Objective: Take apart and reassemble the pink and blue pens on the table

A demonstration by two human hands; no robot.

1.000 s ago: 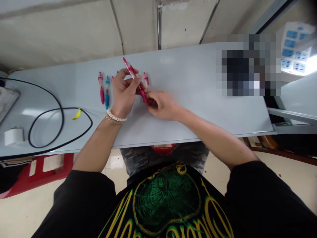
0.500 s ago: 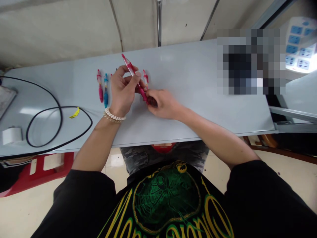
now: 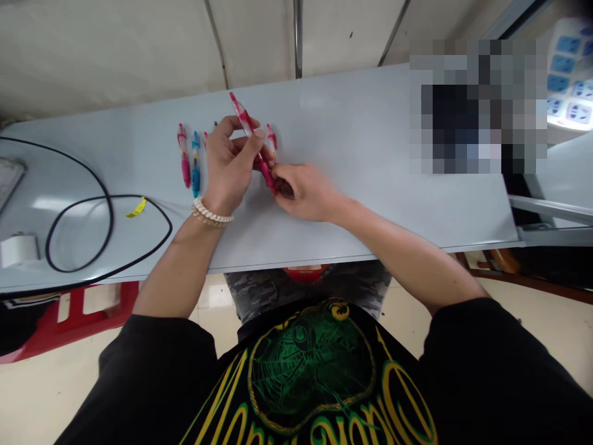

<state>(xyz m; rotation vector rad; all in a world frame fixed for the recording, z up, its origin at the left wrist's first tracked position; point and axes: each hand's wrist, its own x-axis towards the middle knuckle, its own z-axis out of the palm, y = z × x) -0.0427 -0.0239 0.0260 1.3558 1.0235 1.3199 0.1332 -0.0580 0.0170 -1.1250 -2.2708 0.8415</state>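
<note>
A red pen (image 3: 246, 120) with a clear barrel is tilted in my left hand (image 3: 230, 162), pinched between thumb and fingers. My right hand (image 3: 308, 193) closes its fingertips round the pink grip at the pen's lower end. Left of my left hand, a pink pen (image 3: 184, 157) and a blue pen (image 3: 196, 165) lie side by side on the table. Another red pen (image 3: 272, 137) lies behind my hands, its lower part hidden by them. Tips of further pens show beside my left hand, mostly covered by it.
On the grey table (image 3: 370, 136), a black cable (image 3: 110, 228) with a yellow tag (image 3: 137, 207) loops at the left, near a white adapter (image 3: 19, 250). A power strip (image 3: 569, 77) stands at the far right, beside a blurred-out area.
The view has shifted slightly, so the table things sit a little higher and most of them farther left. Both hands keep nearly the same hold on the red pen.
</note>
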